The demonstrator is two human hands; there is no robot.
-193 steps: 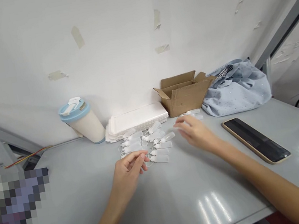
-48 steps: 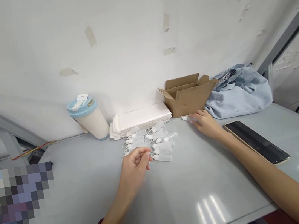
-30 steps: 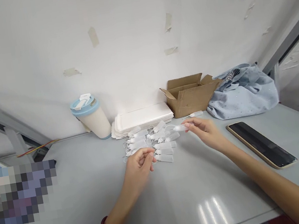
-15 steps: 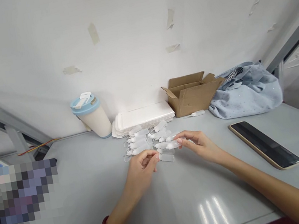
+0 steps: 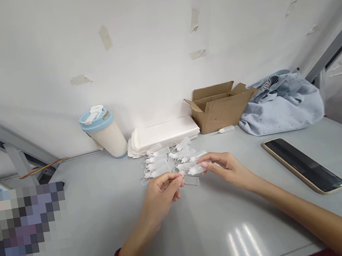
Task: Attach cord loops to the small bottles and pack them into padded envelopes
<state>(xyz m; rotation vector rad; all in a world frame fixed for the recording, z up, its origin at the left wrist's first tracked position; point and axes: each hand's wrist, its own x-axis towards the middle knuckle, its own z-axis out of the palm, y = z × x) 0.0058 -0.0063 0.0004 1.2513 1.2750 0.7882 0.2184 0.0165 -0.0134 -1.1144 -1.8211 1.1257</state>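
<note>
Several small translucent plastic squeeze bottles (image 5: pixel 158 165) with thin loop straps lie in a cluster on the grey table. My right hand (image 5: pixel 228 168) pinches one squeeze bottle (image 5: pixel 195 170) between thumb and fingers, its narrow end toward the left. Just left of that end, my left hand (image 5: pixel 165 190) is closed in a pinch of thumb and forefinger. What sits between those fingertips is too small to make out. Another bottle (image 5: pixel 191 181) lies right beside the left fingertips, partly covered by them.
Behind the bottles lies a stack of flat white boxes (image 5: pixel 167 132). A lidded cup (image 5: pixel 106 134), an open cardboard box (image 5: pixel 223 110) and a blue cloth bag (image 5: pixel 281 105) line the wall. A single needle-tipped bottle (image 5: pixel 226 129) lies before the box. A phone (image 5: pixel 303 165) rests at right.
My right hand has shifted slightly left with its bottle, bringing the narrow end closer to my left fingertips. My left hand stays nearly in place, still pinched.
</note>
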